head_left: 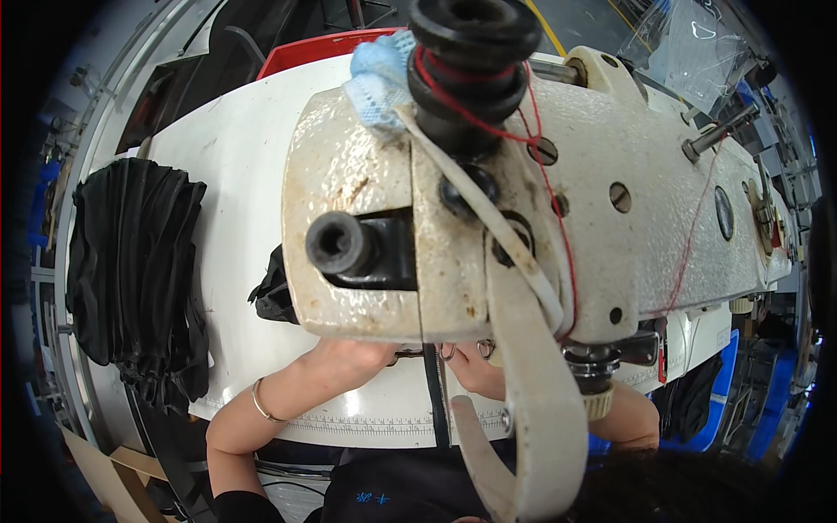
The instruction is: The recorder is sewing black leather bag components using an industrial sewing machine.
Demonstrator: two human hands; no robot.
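Observation:
The pale head of a sewing machine fills the middle and covers much of the work beneath it. My left hand reaches in under its near edge from the left, a bracelet on the wrist. The fingers are hidden there, close to a small dark metal part. From the right, my right hand comes in under the machine, its fingers mostly covered by the machine. Between the two hands a narrow black zipper tape runs down over the table's near edge. Whether either hand grips it cannot be seen.
A thick stack of black fabric pieces lies on the left of the white table. More black cloth shows beside the machine head. Red thread crosses the machine. A red bin stands behind; a blue bin is at right.

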